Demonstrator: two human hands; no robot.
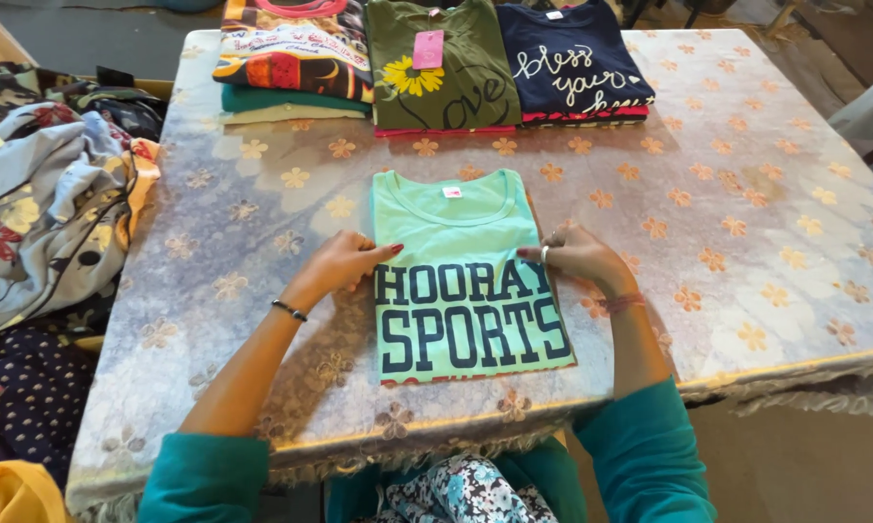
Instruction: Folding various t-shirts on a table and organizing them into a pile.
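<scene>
Left hand (337,263) and right hand (577,254) are pressing, fingers apparently flat and gripping nothing, on the folded mint tee (460,276) lying on the counter (746,242).

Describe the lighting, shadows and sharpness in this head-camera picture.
Head view: soft, even daylight; the forearms cast faint shadows on the table; a mild sheen lies on its cover; the mint green shirt, left hand and right hand are sharp; slight wide-angle bending shows at the table edges.

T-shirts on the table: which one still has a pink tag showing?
The olive green T-shirt with the yellow flower, middle of the back row. The navy one, the striped one and the mint one under both hands show none.
</scene>
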